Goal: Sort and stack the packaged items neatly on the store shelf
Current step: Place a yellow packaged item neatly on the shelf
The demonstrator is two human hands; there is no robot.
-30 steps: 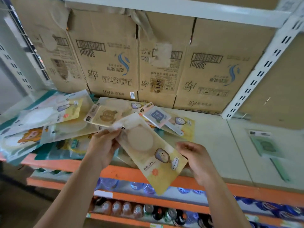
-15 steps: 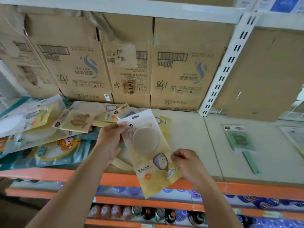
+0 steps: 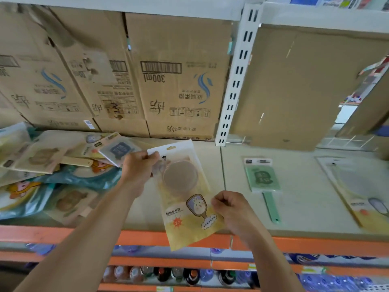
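Head view: both hands (image 3: pixel 139 168) (image 3: pixel 230 209) grip mirror packet (image 3: pixel 185 199) edges.

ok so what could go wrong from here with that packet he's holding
1. The yellow packet is pinched only at two corners by the left hand and right hand, with its lower end past the orange shelf edge; a slip could drop it.
2. The messy pile on the left overlaps unevenly, so adding to it may make packets slide.
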